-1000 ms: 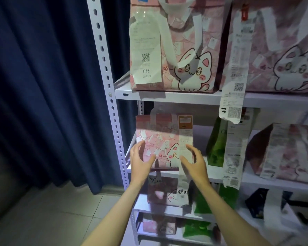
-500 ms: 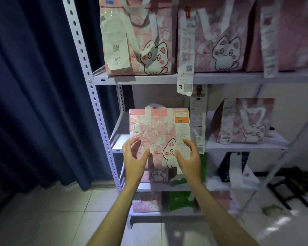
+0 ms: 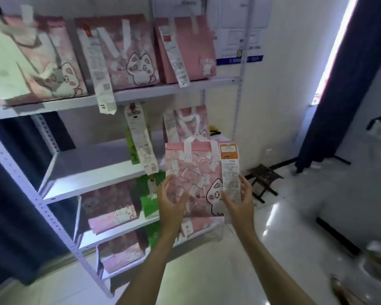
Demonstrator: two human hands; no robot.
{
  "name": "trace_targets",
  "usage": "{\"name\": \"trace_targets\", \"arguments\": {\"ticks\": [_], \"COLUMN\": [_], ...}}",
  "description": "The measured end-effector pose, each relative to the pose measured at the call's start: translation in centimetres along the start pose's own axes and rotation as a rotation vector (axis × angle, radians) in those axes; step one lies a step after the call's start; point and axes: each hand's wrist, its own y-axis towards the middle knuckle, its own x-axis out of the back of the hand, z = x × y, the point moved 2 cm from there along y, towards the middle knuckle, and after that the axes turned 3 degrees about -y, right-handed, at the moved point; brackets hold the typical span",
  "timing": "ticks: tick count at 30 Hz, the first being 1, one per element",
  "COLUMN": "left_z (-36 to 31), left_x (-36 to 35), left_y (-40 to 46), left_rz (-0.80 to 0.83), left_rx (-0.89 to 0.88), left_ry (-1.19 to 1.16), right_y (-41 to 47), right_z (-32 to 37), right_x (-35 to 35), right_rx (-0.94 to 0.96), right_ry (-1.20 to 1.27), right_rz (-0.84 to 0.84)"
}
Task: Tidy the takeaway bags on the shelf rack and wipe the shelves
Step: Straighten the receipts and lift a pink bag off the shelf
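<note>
While the white shelf rack stands off to the left hand's far side, that hand grips the pink cat-print takeaway bag's left edge with curled fingers, and the right hand clasps its right edge over the hanging receipt.

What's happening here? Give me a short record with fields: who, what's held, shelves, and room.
who: a person, bare arms only in view
held: pink cat-print bag with a long receipt, gripped between left hand and right hand, off the shelf
rack: white metal shelf rack
top shelf: three pink bags
second shelf: left part bare; green bag and another pink bag further right
room: blue curtain, small dark stool
</note>
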Motion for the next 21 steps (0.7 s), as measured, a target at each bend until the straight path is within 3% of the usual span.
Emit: {"name": "trace_targets", "arguments": {"ticks": [9, 21], "left_z": [0.1, 1.8], "left_x": [-18.1, -39.8], "left_y": [-2.6, 3.5], "left_rz": [0.296, 0.439], "left_rx": [0.059, 0.100], "left_ry": [-0.088, -0.205], "right_y": [3.7, 18.1], "right_z": [-1.5, -3.4], "right_x": [16.6, 28.5], "right_rx": [-0.023, 0.033], "right_ry": [-0.096, -0.158], "right_rz": [-0.319, -0.519]}}
